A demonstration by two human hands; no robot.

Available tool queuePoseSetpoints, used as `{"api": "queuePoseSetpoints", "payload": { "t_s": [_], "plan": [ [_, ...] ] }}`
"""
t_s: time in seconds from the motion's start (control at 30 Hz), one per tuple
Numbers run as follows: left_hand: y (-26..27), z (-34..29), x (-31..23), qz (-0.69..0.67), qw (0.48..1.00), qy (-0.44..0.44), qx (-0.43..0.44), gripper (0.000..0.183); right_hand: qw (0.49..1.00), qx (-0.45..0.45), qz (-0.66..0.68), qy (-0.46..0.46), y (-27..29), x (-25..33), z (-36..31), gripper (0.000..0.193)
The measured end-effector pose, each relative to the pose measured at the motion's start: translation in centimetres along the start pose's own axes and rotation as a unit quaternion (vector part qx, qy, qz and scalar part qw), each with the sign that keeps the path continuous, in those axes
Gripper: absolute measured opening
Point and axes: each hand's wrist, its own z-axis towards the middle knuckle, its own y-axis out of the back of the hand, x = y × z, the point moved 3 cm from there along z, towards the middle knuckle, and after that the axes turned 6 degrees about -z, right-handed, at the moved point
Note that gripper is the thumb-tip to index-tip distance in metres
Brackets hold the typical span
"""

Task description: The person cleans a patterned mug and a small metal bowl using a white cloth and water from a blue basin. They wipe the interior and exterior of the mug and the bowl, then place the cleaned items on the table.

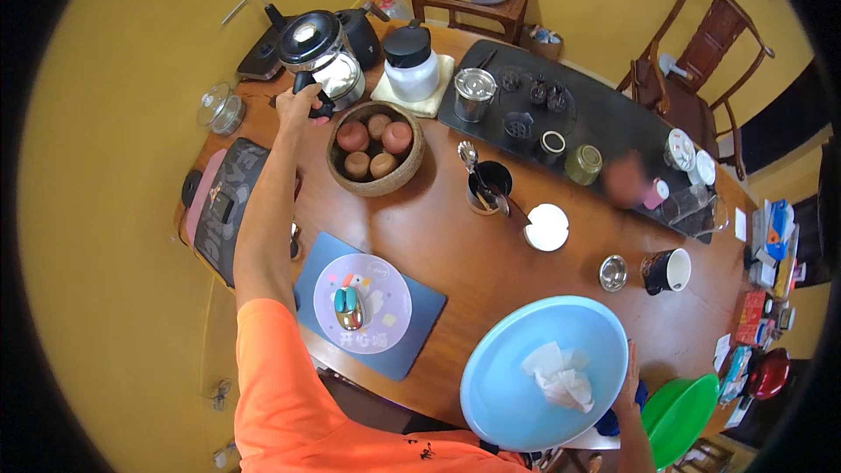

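My left hand (pixel 300 103) is closed round the black handle of a glass kettle (pixel 339 74) with a black lid, at the far left of the wooden table. Down at the lower right, my right hand (pixel 627 381) grips the rim of a light blue basin (pixel 492 390). Crumpled white tissue (pixel 561 377) lies inside the basin. Beside the kettle stands a white jar (pixel 412 74) with a black lid on a folded cloth. Just nearer than the kettle is a woven bowl (pixel 405 177) holding several reddish-brown round cups.
A long black tea tray (pixel 517 136) carries glassware and cups along the far side. Mid-table are a spoon holder (pixel 492 182), a white lid (pixel 547 227) and a dark mug (pixel 666 271). A computer mouse (pixel 349 311) sits on a round mat. A green basin (pixel 679 420) is at lower right.
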Motion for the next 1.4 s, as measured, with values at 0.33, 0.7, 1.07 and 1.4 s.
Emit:
{"api": "queuePoseSetpoints", "payload": {
  "t_s": [0.33,0.7,1.07,1.4],
  "plan": [
    [-1.6,0.4,2.0,-0.015,0.999,0.029,0.019,0.021,0.999,0.009,-0.034,-0.02,0.3,0.5,0.2,0.073],
    [-1.6,2.3,1.6,0.012,0.998,0.039,0.053,0.021,0.998,0.019,-0.053,-0.028,-0.4,-0.2,0.3,0.072],
    [-0.4,2.7,3.1,-0.055,0.994,0.083,0.037,0.02,0.998,-0.002,-0.055,-0.008,0.0,0.1,0.4,0.071],
    [0.5,2.5,3.4,-0.007,0.997,0.083,0.006,0.023,0.998,0.002,-0.058,-0.01,0.1,0.4,0.4,0.075]
  ]
}}
